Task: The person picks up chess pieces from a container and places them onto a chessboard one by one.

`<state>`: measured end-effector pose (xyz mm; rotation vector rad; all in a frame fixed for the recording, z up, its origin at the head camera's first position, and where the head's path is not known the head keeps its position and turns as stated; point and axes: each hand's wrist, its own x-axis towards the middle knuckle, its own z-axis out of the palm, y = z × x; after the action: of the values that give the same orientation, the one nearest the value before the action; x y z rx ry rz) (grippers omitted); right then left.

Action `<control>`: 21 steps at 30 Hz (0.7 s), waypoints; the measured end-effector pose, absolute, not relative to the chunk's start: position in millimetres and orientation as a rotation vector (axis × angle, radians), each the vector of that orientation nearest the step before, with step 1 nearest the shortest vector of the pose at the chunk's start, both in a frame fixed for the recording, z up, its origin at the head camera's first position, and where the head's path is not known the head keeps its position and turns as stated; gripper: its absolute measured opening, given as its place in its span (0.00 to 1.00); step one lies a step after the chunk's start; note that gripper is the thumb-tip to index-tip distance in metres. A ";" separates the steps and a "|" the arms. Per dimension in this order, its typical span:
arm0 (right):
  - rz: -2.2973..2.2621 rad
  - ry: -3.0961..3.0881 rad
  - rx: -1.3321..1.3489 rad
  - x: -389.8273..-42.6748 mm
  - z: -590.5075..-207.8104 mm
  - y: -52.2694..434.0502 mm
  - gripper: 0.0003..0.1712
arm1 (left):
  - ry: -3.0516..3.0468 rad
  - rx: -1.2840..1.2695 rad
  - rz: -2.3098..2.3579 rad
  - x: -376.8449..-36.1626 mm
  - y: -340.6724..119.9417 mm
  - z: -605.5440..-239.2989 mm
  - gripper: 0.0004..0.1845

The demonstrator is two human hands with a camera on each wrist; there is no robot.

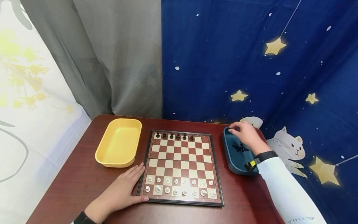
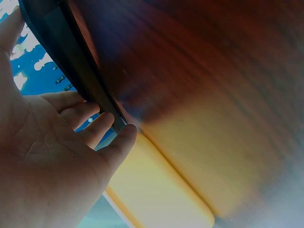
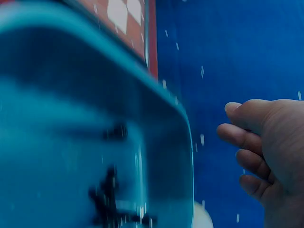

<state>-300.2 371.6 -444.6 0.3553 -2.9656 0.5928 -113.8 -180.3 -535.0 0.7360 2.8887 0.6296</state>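
Chessboard (image 1: 181,157) on a reddish-brown counter (image 1: 70,186), between a yellow tray (image 1: 118,146) at left and a blue tray (image 1: 234,165) at right. The left hand (image 1: 122,189) — thumb set wide of the fingers — rests at the board's left edge. The right hand (image 1: 246,134) is at the blue tray's far end, fingers bent, thumb and forefinger narrowly apart. Black pieces (image 1: 241,147) lie in that tray; six black chessmen (image 1: 177,136) stand along the far row, white chessmen (image 1: 176,181) in two near rows.
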 end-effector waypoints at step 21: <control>-0.004 -3.099 0.423 -303.3 -467.5 430.3 0.02 | 2.881 0.729 0.625 -114.4 -180.0 -532.7 0.63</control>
<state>-303.3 430.3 -467.5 0.4229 -3.0989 -0.0043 -114.4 -180.0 -532.7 0.7292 2.8806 0.6247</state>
